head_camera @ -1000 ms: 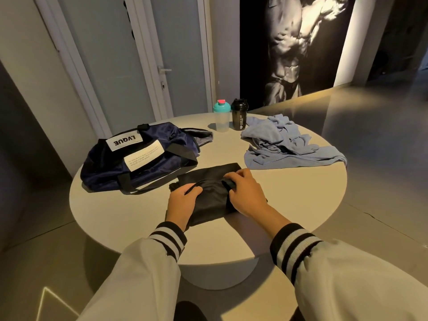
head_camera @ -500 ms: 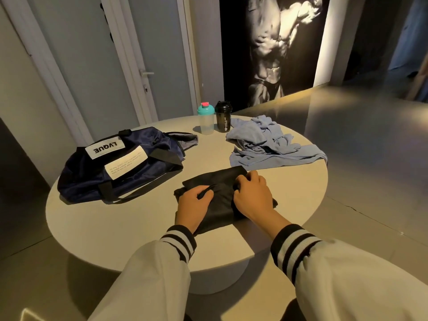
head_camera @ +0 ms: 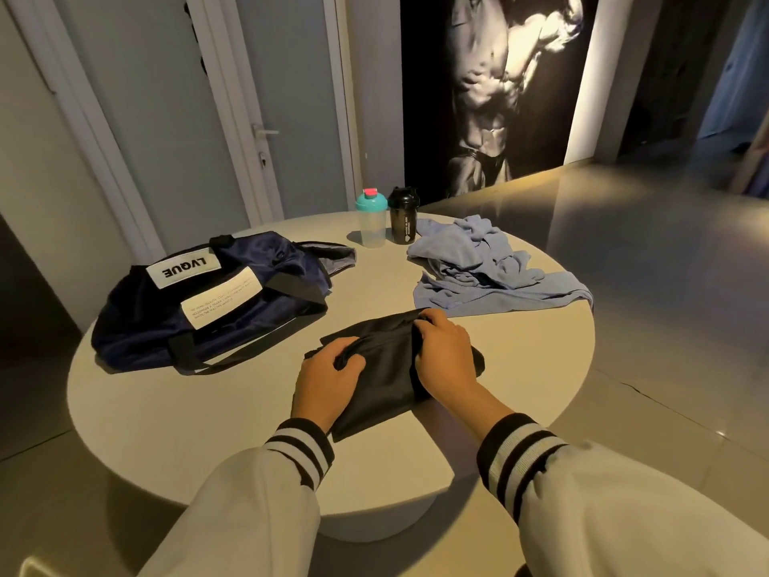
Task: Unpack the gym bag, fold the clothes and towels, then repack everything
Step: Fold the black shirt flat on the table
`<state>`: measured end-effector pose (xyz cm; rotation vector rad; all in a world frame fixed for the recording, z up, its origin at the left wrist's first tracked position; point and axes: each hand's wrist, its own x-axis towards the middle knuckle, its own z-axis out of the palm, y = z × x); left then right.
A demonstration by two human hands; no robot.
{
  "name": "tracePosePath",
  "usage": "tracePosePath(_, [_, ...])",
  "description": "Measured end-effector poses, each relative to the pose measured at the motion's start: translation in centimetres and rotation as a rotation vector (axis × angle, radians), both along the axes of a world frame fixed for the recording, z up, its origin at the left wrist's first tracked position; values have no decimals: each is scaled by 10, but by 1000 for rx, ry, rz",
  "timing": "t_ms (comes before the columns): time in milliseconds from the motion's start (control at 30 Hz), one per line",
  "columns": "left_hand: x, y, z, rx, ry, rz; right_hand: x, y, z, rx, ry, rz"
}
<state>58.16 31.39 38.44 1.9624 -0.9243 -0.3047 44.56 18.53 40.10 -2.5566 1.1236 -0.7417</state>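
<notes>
At the near side of the table (head_camera: 174, 414), both hands are working on a black garment (head_camera: 387, 368) that is lying flat and partly folded. The left hand (head_camera: 328, 374) is pinching a ridge of cloth on the garment's left side, fingers curled round it. The right hand (head_camera: 445, 356) is gripping the far right corner, fingertips hooking over the edge. Folding seems to be the step in hand, with unpacking apparently finished: the bag (head_camera: 208, 301) is sagging open to the left, its strap lying near the garment. A blue pile (head_camera: 478, 272) is sitting crumpled just behind the right hand, not yet folded. A teal-lidded shaker (head_camera: 371, 220) and a black shaker (head_camera: 403, 218) are standing upright side by side at the far rim. The next move probably calls for carrying one side over the other with both hands level, since the thin cloth looks likely to slump, then pressing it flat.
</notes>
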Motion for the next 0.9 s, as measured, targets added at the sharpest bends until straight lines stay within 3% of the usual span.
tracePosePath(333, [28, -12, 2, -16, -191, -69, 32, -21, -2, 1, 16, 14])
tracePosePath(567, [50, -27, 0, -27, -162, -32, 37, -41, -9, 49, -45, 48])
tracePosePath(733, [62, -35, -4, -131, -3, 72, 29, -49, -28, 96, -154, -64])
tracePosePath(900, [58, -25, -5, -261, 189, 92, 25, -47, -46, 97, -62, -123])
